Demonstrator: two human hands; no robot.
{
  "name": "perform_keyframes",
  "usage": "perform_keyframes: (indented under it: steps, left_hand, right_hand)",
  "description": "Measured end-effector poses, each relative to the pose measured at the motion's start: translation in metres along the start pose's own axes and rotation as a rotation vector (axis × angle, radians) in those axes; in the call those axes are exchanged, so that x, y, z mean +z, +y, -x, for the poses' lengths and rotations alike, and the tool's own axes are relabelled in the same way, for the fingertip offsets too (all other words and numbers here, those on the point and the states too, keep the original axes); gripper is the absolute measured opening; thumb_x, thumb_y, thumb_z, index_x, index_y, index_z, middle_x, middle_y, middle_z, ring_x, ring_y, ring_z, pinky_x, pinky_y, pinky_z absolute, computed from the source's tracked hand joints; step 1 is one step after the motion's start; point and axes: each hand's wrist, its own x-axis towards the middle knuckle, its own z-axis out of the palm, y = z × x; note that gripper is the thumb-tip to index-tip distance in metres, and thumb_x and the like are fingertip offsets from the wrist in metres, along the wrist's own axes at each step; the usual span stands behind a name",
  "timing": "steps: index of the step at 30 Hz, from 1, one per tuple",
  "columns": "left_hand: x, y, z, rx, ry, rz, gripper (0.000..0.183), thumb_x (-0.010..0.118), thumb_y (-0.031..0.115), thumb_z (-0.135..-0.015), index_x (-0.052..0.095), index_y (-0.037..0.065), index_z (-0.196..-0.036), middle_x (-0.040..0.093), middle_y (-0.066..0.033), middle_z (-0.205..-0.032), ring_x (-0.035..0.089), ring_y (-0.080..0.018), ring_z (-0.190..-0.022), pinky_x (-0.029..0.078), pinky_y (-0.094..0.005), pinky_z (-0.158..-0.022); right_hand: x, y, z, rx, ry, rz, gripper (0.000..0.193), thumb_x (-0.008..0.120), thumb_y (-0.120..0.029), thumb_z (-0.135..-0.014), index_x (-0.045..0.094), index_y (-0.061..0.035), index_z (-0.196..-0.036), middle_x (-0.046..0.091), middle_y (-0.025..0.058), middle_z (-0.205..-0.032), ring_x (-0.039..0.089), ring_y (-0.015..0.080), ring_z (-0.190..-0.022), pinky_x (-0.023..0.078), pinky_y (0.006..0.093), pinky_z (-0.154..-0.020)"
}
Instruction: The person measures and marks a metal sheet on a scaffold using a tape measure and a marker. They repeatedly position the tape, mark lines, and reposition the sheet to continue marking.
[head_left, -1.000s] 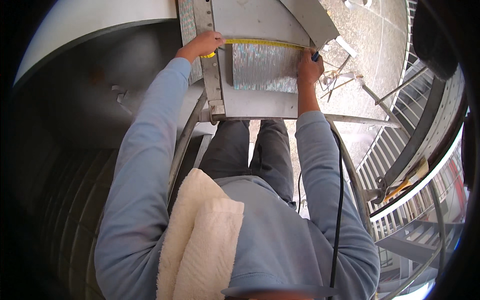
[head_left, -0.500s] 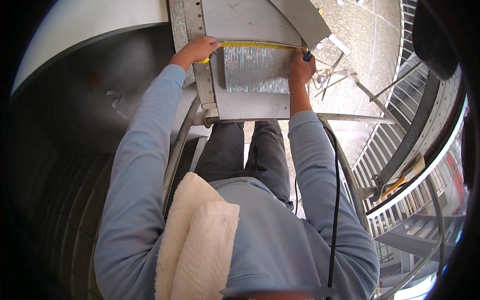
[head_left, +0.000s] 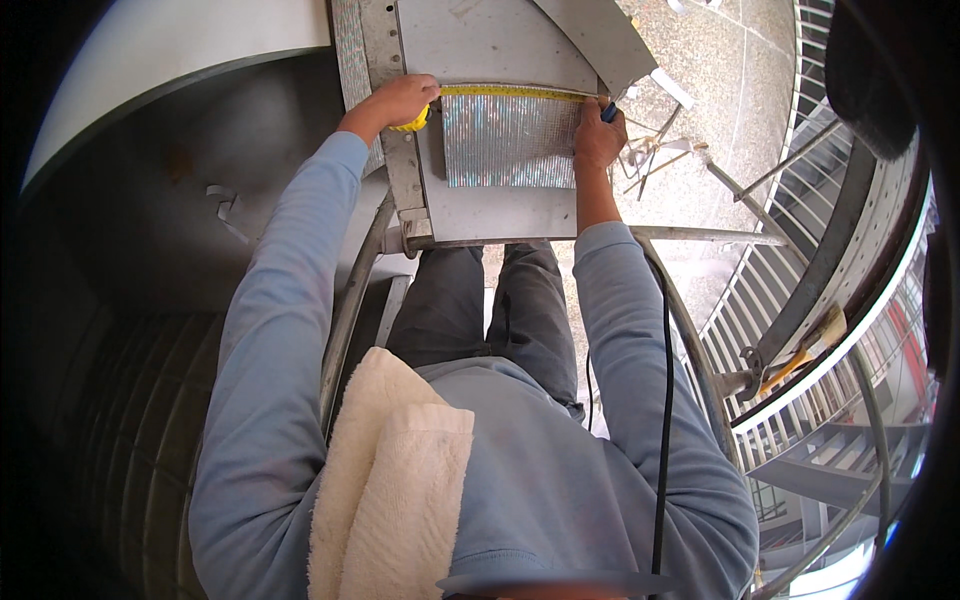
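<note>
Gripping tape measure (head_left: 510, 92) by case in left hand (head_left: 402, 98), blue tool (head_left: 609, 112) in right hand (head_left: 599, 138) at tape's far end. Best kept taut between 2 hands, straight along shiny sheet (head_left: 510, 142).

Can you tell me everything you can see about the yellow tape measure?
The tape measure has a yellow case, partly hidden under the left hand. Its long, thin yellow blade is pulled out, bowing slightly along the far edge of the shiny silver sheet to the right hand. Its markings are too small to read.
</note>
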Motion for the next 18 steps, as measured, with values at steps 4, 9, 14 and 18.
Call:
perform_keyframes:
  steps: [4,9,14,18]
  left_hand:
    - [0.0003,0.0014,-0.0017,-0.001,-0.019,-0.005,0.039,0.050,0.035,-0.105,0.066,0.001,-0.118,0.071,-0.0218,-0.111,0.066,-0.0403,-0.103,0.051,-0.0459,-0.091]
    - [-0.0004,0.0042,-0.0007,-0.012,-0.021,0.034,0.039,0.050,0.034,-0.105,0.067,0.001,-0.117,0.071,-0.0217,-0.110,0.066,-0.0396,-0.101,0.051,-0.0451,-0.090]
    - [0.0000,-0.0004,-0.0045,-0.062,-0.059,0.073,0.037,0.051,0.032,-0.104,0.067,0.000,-0.117,0.071,-0.0212,-0.110,0.066,-0.0380,-0.101,0.051,-0.0442,-0.090]
    - [-0.0003,-0.0045,-0.0066,0.002,-0.042,0.063,0.037,0.052,0.031,-0.104,0.067,0.000,-0.117,0.071,-0.0214,-0.108,0.067,-0.0371,-0.098,0.051,-0.0438,-0.088]
  right_hand:
    - [-0.0007,-0.0019,0.0011,-0.055,0.017,0.035,0.030,0.077,-0.031,-0.084,0.075,-0.0039,-0.097,0.074,0.0101,-0.088,0.068,0.0221,-0.079,0.053,0.0354,-0.078]
    - [-0.0024,-0.0068,0.0041,-0.056,0.025,0.083,0.033,0.077,-0.034,-0.083,0.076,-0.0046,-0.098,0.075,0.0116,-0.089,0.070,0.0250,-0.082,0.054,0.0370,-0.081]
    - [-0.0029,-0.0099,0.0065,-0.074,0.034,0.119,0.034,0.077,-0.035,-0.083,0.076,-0.0048,-0.098,0.075,0.0130,-0.090,0.070,0.0270,-0.083,0.054,0.0386,-0.081]
    - [-0.0027,-0.0102,0.0067,-0.050,0.034,0.120,0.036,0.077,-0.037,-0.083,0.076,-0.0043,-0.099,0.076,0.0140,-0.091,0.071,0.0281,-0.084,0.054,0.0391,-0.082]
